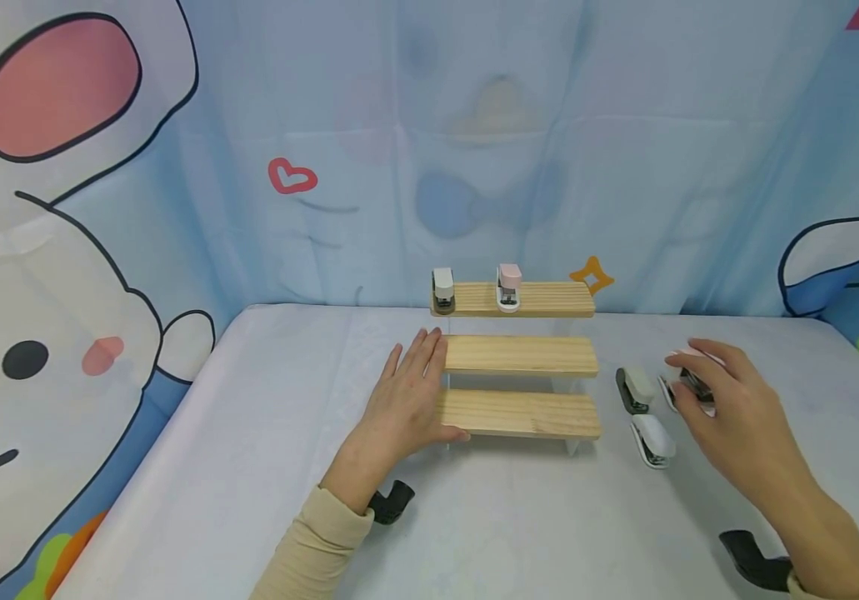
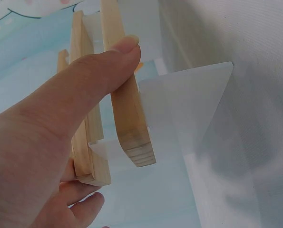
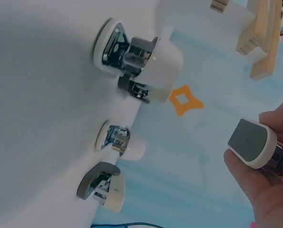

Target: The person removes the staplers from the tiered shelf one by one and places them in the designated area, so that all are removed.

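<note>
We see two bare hands, the left hand [image 1: 410, 398] and the right hand [image 1: 725, 400], with no rings, gloves or watches on the fingers. On the left arm a cream ribbed sleeve [image 1: 309, 546] ends in a snug cuff at the wrist. A black curved mount [image 1: 392, 502] sits under the left wrist, and a similar black mount [image 1: 751, 560] under the right wrist.

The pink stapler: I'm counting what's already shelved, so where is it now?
In the head view the pink stapler stands on the top shelf of the wooden rack, right of the grey stapler at the shelf's left end.
</note>
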`<action>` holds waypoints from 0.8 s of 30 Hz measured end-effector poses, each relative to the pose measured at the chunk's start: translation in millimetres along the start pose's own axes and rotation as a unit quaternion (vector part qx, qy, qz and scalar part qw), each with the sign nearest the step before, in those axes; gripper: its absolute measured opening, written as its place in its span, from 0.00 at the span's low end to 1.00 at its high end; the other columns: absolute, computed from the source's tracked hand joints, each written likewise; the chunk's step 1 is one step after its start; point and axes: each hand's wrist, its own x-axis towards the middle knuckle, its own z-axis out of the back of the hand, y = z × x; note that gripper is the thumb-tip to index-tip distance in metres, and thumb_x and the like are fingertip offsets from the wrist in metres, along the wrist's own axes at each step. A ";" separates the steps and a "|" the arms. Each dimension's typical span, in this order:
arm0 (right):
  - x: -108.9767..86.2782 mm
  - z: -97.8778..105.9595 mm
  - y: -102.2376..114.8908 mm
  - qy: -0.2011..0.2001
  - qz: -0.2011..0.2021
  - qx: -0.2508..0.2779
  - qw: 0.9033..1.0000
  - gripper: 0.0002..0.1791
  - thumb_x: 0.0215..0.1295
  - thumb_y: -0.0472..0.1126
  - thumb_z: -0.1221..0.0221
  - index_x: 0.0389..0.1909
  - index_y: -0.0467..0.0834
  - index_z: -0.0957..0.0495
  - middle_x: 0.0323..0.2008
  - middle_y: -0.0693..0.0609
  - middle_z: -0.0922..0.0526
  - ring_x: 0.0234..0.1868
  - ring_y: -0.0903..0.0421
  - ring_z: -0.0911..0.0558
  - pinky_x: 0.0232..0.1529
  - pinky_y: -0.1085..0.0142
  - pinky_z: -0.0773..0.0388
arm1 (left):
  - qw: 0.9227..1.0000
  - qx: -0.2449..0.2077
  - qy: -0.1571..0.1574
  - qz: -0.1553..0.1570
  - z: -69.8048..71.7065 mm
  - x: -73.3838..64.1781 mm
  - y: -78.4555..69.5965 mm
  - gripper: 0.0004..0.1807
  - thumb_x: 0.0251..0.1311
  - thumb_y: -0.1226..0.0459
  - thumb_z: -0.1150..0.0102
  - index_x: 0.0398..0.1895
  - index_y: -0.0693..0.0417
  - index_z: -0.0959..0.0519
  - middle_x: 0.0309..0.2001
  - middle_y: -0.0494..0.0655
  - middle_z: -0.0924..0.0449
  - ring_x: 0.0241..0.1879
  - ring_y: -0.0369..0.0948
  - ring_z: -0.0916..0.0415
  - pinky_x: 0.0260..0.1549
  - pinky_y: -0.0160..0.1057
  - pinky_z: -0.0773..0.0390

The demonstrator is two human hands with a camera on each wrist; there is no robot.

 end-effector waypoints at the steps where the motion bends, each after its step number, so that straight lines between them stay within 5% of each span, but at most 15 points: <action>1: -0.8 0.4 -1.7 0.000 0.003 -0.001 1.000 0.18 0.56 0.23 0.37 0.49 0.34 0.20 0.59 0.30 0.28 0.44 0.34 0.21 0.33 0.82 0.27 | 1.000 0.000 -0.001 0.000 -0.1 0.1 0.0 0.71 0.36 0.36 0.24 0.79 0.60 0.52 0.80 0.52 0.52 0.80 0.48 0.56 0.77 0.53 0.51; 9: -6.9 2.8 -13.6 0.024 -0.014 -0.010 1.000 0.16 0.57 0.25 0.38 0.48 0.34 0.20 0.57 0.30 0.28 0.41 0.35 0.21 0.23 0.78 0.32 | 1.000 -0.001 -0.002 -0.002 -0.2 -0.1 -0.1 0.71 0.37 0.36 0.24 0.79 0.60 0.52 0.80 0.52 0.52 0.80 0.48 0.56 0.77 0.54 0.50; 16: -11.3 -0.5 -18.7 0.064 -0.053 -0.010 0.997 0.16 0.59 0.26 0.41 0.50 0.33 0.21 0.59 0.27 0.31 0.46 0.31 0.24 0.30 0.47 0.19 | 1.000 -0.003 -0.001 -0.002 -0.4 -0.2 -0.1 0.71 0.37 0.36 0.24 0.79 0.60 0.52 0.80 0.52 0.53 0.80 0.48 0.56 0.77 0.53 0.50; 24: -17.2 -6.5 -25.4 0.075 -0.042 -0.009 0.996 0.15 0.57 0.25 0.38 0.47 0.32 0.20 0.56 0.27 0.29 0.45 0.31 0.23 0.28 0.49 0.19 | 1.000 -0.007 -0.004 -0.002 -1.4 0.4 0.5 0.71 0.36 0.36 0.23 0.79 0.60 0.51 0.80 0.52 0.52 0.80 0.47 0.56 0.77 0.53 0.50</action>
